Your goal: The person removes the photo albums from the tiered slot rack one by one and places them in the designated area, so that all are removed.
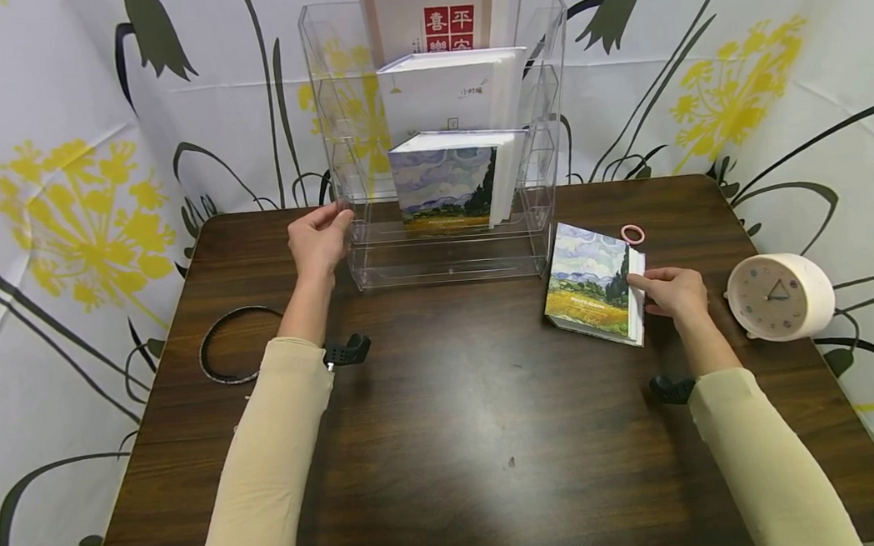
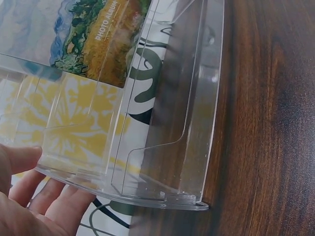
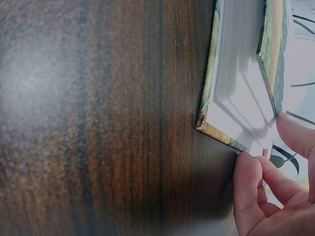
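My left hand grips the left side edge of a clear acrylic book rack. In the left wrist view the thumb lies on one side of the clear wall and the fingers on the other. At the rack's right, my right hand pinches the right edge of a small photo album with a painted landscape cover. The right wrist view shows its white pages between slightly parted covers, its lower edge at the tabletop. A similar landscape album leans in the rack's lowest visible filled tier.
Behind it in the rack stand a white book and a beige book with red characters. A pink ring and a round white clock are at the right. A dark hoop lies left on the wooden table.
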`<move>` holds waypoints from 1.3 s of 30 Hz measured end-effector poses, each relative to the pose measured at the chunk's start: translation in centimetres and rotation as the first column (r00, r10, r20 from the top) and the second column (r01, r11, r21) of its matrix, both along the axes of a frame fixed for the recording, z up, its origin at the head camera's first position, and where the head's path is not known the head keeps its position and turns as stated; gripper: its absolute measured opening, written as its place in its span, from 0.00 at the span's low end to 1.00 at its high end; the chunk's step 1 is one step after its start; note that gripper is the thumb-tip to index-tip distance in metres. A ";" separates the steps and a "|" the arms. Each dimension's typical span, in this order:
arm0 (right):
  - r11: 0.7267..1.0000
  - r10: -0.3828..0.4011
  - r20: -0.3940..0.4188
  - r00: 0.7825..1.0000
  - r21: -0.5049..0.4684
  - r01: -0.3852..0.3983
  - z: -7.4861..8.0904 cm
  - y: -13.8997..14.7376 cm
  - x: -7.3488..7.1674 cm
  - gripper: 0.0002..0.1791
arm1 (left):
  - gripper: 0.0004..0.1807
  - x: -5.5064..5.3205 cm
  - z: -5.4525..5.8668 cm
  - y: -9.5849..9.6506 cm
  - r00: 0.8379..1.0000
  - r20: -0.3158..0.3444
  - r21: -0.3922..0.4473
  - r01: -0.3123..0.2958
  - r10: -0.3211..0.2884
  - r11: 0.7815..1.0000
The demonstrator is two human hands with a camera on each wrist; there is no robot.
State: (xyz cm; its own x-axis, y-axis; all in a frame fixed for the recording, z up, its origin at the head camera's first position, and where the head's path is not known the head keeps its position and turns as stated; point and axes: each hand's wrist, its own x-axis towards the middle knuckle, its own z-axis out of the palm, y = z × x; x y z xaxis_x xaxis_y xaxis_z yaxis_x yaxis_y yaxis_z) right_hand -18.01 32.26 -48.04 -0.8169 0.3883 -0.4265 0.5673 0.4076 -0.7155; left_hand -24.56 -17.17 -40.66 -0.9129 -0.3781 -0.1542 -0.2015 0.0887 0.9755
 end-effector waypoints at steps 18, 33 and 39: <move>0.999 0.018 -0.010 1.000 -0.040 -0.018 0.3 0.2 0.4 0.34 | 0.17 -0.1 -0.2 0.2 1.000 -0.015 -0.026 -0.009 0.009 1.000; 0.974 0.195 -0.554 0.809 0.209 -0.092 5.6 -4.4 -0.5 0.20 | 0.18 -0.3 0.0 0.3 1.000 -0.013 -0.024 -0.012 0.012 1.000; 0.944 0.316 -0.731 0.605 0.177 -0.279 9.3 -8.9 -1.1 0.17 | 0.17 -0.3 -0.1 0.3 1.000 -0.019 -0.041 -0.023 0.022 0.999</move>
